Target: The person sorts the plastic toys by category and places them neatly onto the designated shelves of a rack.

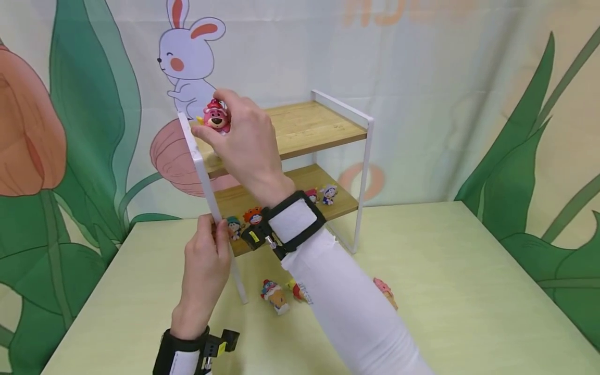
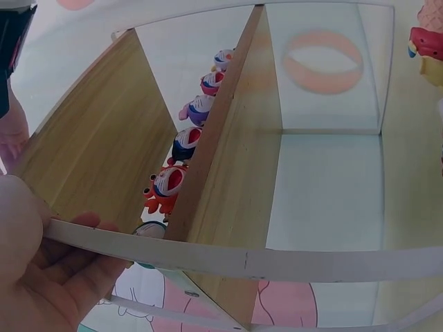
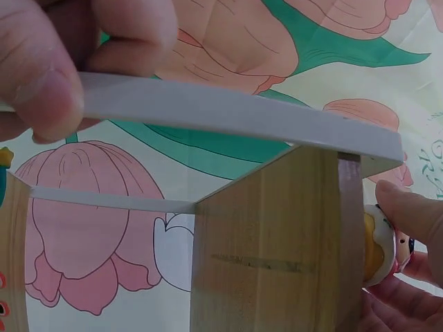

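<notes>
My right hand (image 1: 250, 143) pinches a small pink bear figurine (image 1: 216, 119) between thumb and fingers, at the left end of the upper wooden board (image 1: 319, 122). In the right wrist view, the figurine's white and yellow base (image 3: 375, 245) is right beside the board's edge. My left hand (image 1: 206, 265) grips the front left white leg (image 1: 206, 185) of the two-tier shelf, level with the lower board. In the left wrist view, the fingers (image 2: 90, 273) wrap behind that white bar (image 2: 208, 257).
Several figurines stand along the lower board, among them an orange-hooded one (image 1: 253, 215) and a white-and-blue one (image 1: 329, 194). On the table (image 1: 469, 291) lie an ice-cream-cone figurine (image 1: 274, 297), a red-and-yellow one (image 1: 296, 290) and a pink one (image 1: 385, 291). A printed curtain (image 1: 422, 78) hangs behind.
</notes>
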A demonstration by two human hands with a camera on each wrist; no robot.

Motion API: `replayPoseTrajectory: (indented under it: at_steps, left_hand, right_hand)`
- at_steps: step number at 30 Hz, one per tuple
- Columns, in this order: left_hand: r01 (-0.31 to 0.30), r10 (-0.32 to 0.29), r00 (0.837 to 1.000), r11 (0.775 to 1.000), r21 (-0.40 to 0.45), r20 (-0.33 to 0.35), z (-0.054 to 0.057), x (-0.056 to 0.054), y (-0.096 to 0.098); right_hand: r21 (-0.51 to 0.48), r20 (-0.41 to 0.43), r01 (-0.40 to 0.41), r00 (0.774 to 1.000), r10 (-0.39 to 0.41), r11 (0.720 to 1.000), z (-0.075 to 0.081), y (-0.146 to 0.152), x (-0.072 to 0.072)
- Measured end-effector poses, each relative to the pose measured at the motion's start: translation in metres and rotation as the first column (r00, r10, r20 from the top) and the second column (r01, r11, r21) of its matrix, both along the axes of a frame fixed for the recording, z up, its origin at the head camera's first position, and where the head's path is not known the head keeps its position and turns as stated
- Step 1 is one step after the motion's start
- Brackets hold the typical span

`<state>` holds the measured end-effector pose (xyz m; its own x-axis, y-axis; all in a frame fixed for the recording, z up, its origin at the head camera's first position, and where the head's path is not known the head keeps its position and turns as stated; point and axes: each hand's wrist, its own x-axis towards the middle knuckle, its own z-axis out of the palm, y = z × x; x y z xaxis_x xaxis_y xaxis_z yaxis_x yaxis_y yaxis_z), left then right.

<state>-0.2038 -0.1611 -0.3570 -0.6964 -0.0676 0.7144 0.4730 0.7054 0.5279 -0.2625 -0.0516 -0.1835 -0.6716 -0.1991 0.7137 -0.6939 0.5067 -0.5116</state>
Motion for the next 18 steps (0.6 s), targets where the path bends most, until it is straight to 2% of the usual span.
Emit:
replayPoseTrajectory:
  at_steps: [9,18]
  left_hand:
    - [0.011,-0.012,0.999,1.0,0.011,0.033,0.0011,0.0014,0.0024]
    - [0.021,-0.021,0.999,1.0,-0.003,0.024,0.0019,0.0003,0.0033]
  right_hand:
    - [-0.008,0.017,-0.027,0.999,0.027,1.0,-0.0045,0.0012,-0.0053]
    - [0.056,0.088,-0.024,0.996,0.019,0.998,0.0031,0.002,-0.0061]
